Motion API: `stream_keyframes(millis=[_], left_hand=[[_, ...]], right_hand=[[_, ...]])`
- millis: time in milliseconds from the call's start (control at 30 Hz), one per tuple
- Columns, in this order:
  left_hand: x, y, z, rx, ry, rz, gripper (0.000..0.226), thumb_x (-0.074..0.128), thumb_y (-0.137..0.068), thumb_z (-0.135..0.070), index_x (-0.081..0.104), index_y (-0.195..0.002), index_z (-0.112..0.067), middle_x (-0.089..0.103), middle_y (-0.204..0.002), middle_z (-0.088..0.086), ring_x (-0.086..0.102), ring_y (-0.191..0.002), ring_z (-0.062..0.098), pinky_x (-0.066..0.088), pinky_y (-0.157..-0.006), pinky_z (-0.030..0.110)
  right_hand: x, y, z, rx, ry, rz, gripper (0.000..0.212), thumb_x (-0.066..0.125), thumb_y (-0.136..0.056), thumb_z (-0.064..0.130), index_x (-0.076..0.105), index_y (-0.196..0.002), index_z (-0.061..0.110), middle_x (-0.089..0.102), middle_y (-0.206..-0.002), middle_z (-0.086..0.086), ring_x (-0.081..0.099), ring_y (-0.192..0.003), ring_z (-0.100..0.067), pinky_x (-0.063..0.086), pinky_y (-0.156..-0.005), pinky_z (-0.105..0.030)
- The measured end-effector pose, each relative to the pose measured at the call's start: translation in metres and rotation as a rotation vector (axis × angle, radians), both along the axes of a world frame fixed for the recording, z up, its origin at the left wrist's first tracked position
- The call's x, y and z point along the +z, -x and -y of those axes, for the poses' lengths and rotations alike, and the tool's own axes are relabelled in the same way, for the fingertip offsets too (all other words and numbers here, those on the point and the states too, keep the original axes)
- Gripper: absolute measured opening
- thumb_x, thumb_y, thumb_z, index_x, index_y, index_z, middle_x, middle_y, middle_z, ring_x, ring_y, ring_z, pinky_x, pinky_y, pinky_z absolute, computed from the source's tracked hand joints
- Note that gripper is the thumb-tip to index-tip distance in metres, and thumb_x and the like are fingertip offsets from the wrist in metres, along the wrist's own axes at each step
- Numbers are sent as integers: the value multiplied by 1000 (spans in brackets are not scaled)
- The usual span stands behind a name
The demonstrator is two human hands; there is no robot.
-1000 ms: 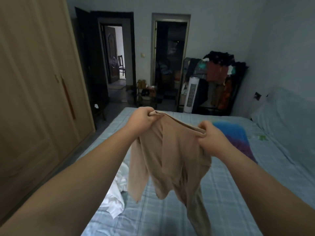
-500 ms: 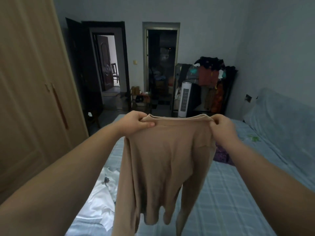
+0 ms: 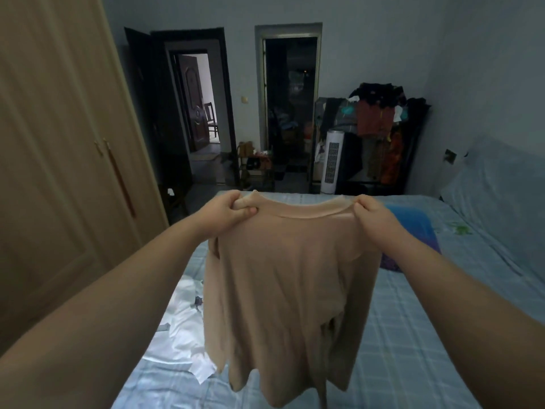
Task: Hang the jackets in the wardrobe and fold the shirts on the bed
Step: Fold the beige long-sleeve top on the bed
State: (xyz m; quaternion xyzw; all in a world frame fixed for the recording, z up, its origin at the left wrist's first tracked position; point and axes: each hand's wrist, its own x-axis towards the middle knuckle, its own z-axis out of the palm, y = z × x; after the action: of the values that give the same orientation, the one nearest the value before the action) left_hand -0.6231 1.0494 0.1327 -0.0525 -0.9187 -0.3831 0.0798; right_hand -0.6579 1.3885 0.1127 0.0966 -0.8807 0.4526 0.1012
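Tan shirt (image 3: 283, 290) — plain; bed (image 3: 413, 349) — pale-blue checked; wardrobe (image 3: 59, 172) light wood.

Bare checked bed (image 3: 413, 335) lies right of the hanging shirt (image 3: 283, 276); a white garment (image 3: 177, 329) covers its left edge.

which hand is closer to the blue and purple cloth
Right. The right hand grips the tan shirt at one shoulder, in front of the blue and purple cloth; the left hand grips the other shoulder, across the shirt from it.
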Motion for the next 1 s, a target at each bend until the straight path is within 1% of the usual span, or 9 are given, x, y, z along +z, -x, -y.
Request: stream_keyframes(millis=[100,200,267,400,567,667,767,900,1000], left_hand=[[12,-6,11,0,73,31,32,76,-81,-46,53,-83,-23,60,-85,-4,57,-77,12,41,-63,29],[28,-17,29,-105,91,122,37,71,-80,-45,42,-78,-23,50,-77,-6,44,-67,10,33,-59,29],[35,-25,42,-179,61,171,29,66,-82,-35,40,-79,-22,45,-76,-5,38,-67,11,33,-61,31],[37,-31,53,-148,311,135,8,64,-93,-26,59,-93,-33,64,-96,-9,60,-88,9,45,-74,28],[24,-32,59,-10,412,-82,17,61,-92,-27,56,-81,-40,62,-88,-13,58,-82,6,39,-63,24],[8,-37,66,79,313,-113,15,59,-95,-30,54,-82,-36,60,-85,-8,57,-80,11,37,-60,25],[-8,-46,69,49,276,-54,22,63,-92,-38,52,-80,-23,57,-80,-1,54,-75,18,36,-60,31],[-8,-65,79,-103,90,72,40,73,-79,-51,45,-72,-23,46,-73,-3,43,-66,14,32,-62,33],[-5,-79,86,-241,18,166,36,68,-81,-55,51,-72,-24,51,-73,-7,47,-71,14,35,-66,34]], right_hand=[[-4,-2,-10,82,-324,-73,13,51,-94,34,47,-107,35,55,-92,13,52,-83,-6,41,-66,-31],[-4,1,-25,152,-409,-78,19,53,-94,27,45,-107,38,54,-94,15,52,-86,-2,41,-69,-29],[-2,6,-35,165,-444,-81,16,51,-94,19,50,-102,33,59,-94,9,56,-85,-10,44,-70,-31],[2,8,-41,124,-554,-129,7,58,-94,16,63,-96,20,64,-93,1,59,-90,-22,41,-75,-32],[4,-9,-29,-46,-296,-45,17,62,-95,27,73,-83,21,69,-80,2,60,-76,-15,43,-63,-29],[-6,-32,-16,-94,-33,5,17,57,-97,21,74,-98,18,70,-89,2,63,-87,-17,51,-75,-32],[-19,-62,0,-185,199,23,19,52,-97,22,70,-97,19,68,-89,-4,63,-86,-26,52,-78,-43],[-18,-83,10,-325,121,-112,20,45,-98,14,62,-90,21,63,-90,-2,56,-84,-19,40,-72,-31],[-18,-99,14,-378,80,-166,28,39,-98,14,54,-78,27,56,-79,10,48,-71,0,33,-60,-20]])
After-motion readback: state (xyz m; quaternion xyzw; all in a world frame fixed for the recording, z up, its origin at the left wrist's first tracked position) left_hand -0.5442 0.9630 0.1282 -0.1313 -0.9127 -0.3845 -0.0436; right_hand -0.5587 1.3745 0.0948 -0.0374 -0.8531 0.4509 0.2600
